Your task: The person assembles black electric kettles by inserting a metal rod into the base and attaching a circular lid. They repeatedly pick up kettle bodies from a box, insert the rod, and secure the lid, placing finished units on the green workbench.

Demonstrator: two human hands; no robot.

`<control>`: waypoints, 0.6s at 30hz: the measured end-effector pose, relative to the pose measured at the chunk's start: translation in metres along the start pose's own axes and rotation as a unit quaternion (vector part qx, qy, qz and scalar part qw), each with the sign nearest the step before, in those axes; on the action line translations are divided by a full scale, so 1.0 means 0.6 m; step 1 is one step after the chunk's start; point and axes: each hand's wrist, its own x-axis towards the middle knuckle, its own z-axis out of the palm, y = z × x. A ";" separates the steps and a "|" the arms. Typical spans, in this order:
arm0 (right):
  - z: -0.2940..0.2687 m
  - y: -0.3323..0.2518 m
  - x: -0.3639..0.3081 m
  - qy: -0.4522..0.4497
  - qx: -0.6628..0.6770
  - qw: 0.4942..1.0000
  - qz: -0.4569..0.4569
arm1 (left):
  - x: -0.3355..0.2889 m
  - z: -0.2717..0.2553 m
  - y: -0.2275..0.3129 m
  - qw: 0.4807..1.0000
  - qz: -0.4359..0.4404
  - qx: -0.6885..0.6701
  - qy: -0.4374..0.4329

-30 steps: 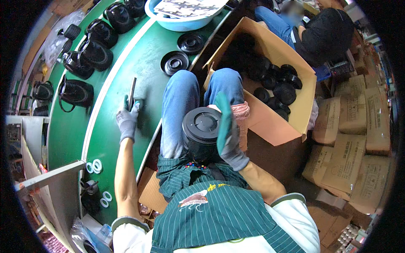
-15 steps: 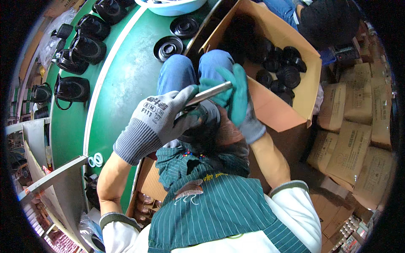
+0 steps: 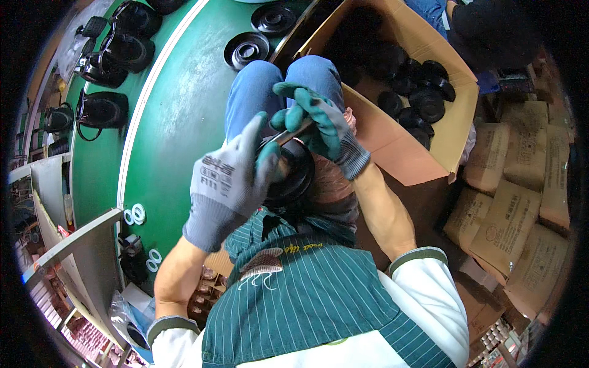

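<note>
My right hand (image 3: 328, 126), in a grey glove with green-coated palm and fingers, is closed on a short metal rod (image 3: 292, 132). The rod slants down toward my left hand (image 3: 228, 178). That gloved hand has its fingers apart, with the thumb by the rod's lower end; whether they touch is unclear. Beneath both hands a round black part (image 3: 296, 176) rests on my lap, partly covered by the left hand. Its underside is hidden.
Two black round lids (image 3: 246, 49) lie on the green table (image 3: 178, 122) beyond my knees. Black handled pots (image 3: 103, 110) stand at left, with white rings (image 3: 138, 213) nearer. An open carton (image 3: 399, 162) of black parts is at right, beside stacked cartons (image 3: 506, 214). Another person's dark-clad figure (image 3: 491, 30) is at far right.
The rod has passed from my left fingers into my right hand and now tilts lower. My left fingers have spread. The view has shifted slightly.
</note>
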 end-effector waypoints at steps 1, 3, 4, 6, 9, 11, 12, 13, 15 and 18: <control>0.001 0.004 -0.004 -0.069 -0.017 0.997 -0.028 | 0.000 -0.001 -0.007 1.000 -0.015 -0.026 -0.001; 0.012 0.000 -0.034 0.017 -0.099 0.995 -0.020 | 0.009 -0.015 -0.019 0.998 0.001 -0.070 -0.009; 0.035 -0.003 -0.049 0.024 -0.123 0.992 -0.029 | 0.013 -0.022 -0.027 0.994 0.012 -0.106 -0.020; 0.082 -0.012 -0.084 0.045 -0.176 0.982 -0.050 | 0.020 -0.016 -0.055 0.990 0.050 -0.130 -0.017; 0.095 0.001 -0.103 -0.021 -0.136 0.978 -0.154 | 0.051 -0.019 -0.081 0.978 0.118 -0.167 -0.043; 0.101 -0.008 -0.100 -0.048 -0.225 0.959 -0.168 | 0.062 -0.012 -0.095 0.959 0.179 -0.217 -0.029; 0.118 -0.023 -0.095 -0.144 -0.343 0.911 -0.179 | 0.072 -0.003 -0.112 0.961 0.190 -0.198 -0.046; 0.134 -0.035 -0.095 -0.236 -0.448 0.843 -0.183 | 0.094 0.005 -0.119 0.967 0.179 -0.175 -0.046; 0.136 -0.034 -0.111 -0.231 -0.511 0.809 -0.173 | 0.138 0.020 -0.115 0.950 0.208 -0.184 -0.144; 0.190 -0.048 -0.100 -0.283 -0.624 0.713 -0.148 | 0.165 0.061 -0.102 0.929 0.257 -0.249 -0.088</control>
